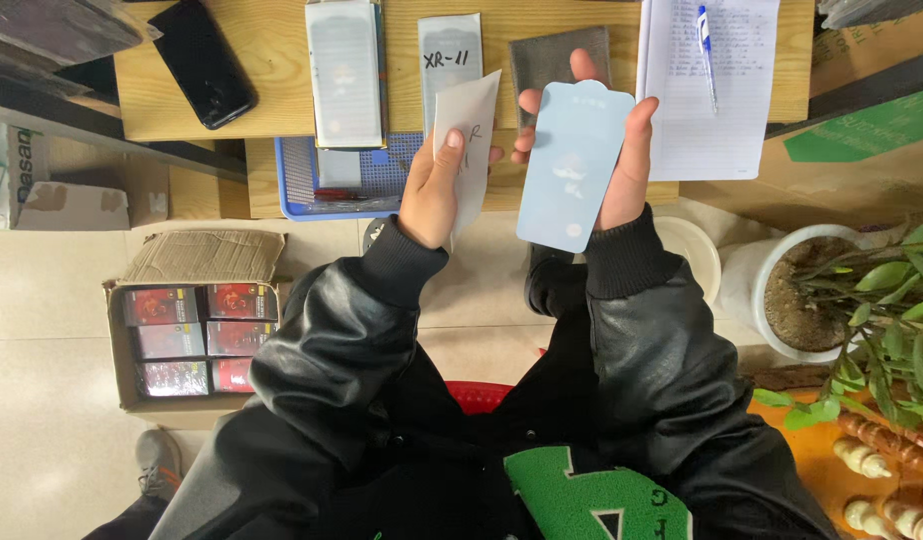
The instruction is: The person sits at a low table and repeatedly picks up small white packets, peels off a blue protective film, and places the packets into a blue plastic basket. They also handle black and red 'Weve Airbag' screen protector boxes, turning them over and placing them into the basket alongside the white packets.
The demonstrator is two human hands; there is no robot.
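Observation:
My right hand (622,160) holds a pale blue screen-protector sheet (574,165) with rounded corners, fingers wrapped around its edges, just in front of the wooden desk's (272,60) edge. My left hand (437,185) grips a grey-white paper sleeve (474,130) with handwriting on it, thumb on its face. The two items are side by side, a little apart. Both arms wear black leather sleeves.
On the desk lie a black phone (204,62), a stack of packaged protectors (345,72), another marked sleeve (450,55), a grey cloth (552,55), a notebook (717,110) with a pen (707,50), and a blue tray (342,185). A cardboard box (197,320) and a potted plant (832,290) stand on the floor.

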